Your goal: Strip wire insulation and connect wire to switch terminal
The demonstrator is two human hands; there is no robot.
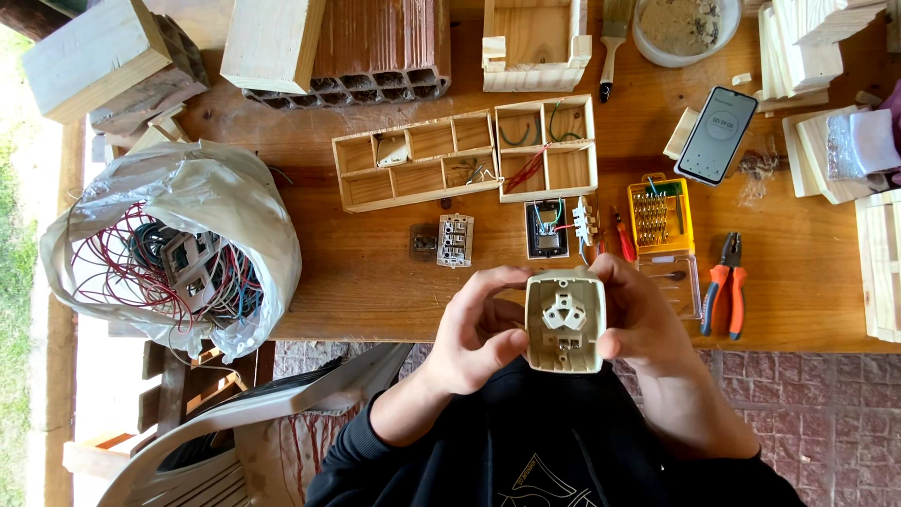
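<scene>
i see both hands gripping a cream plastic socket housing [564, 322]: left hand [476, 330] & right hand [643, 314] at its sides, above wooden table [375, 272], orange-handled pliers [725, 284] nearby.

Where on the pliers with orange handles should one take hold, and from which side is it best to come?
Grip the pliers around both orange handles, coming from above at the table's near edge. They lie flat with handles toward the person, metal head pointing away.
</scene>
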